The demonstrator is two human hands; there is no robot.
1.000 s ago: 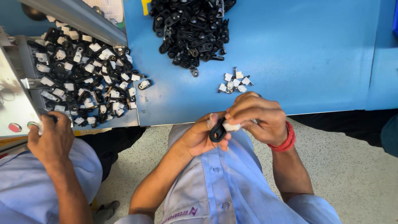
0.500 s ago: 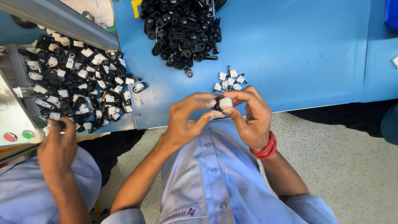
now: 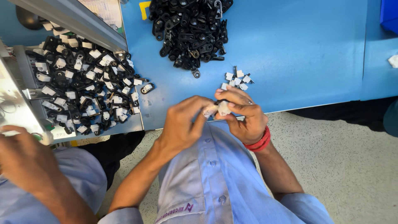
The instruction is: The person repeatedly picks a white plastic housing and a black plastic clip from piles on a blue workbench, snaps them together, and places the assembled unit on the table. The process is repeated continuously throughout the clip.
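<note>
Blue surface (image 3: 298,49), speckled floor (image 3: 352,166), black clip pile (image 3: 190,29), about seven loose white inserts (image 3: 236,79), left hand (image 3: 182,124) and right hand (image 3: 244,114) both pinching closed on one white piece (image 3: 223,108)

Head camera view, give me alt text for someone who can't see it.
A person's left hand and right hand pinch a small white and black part together at the edge of a blue table. On the table lie a pile of black clips and a few white pieces; a co-worker's hand shows at left.
</note>
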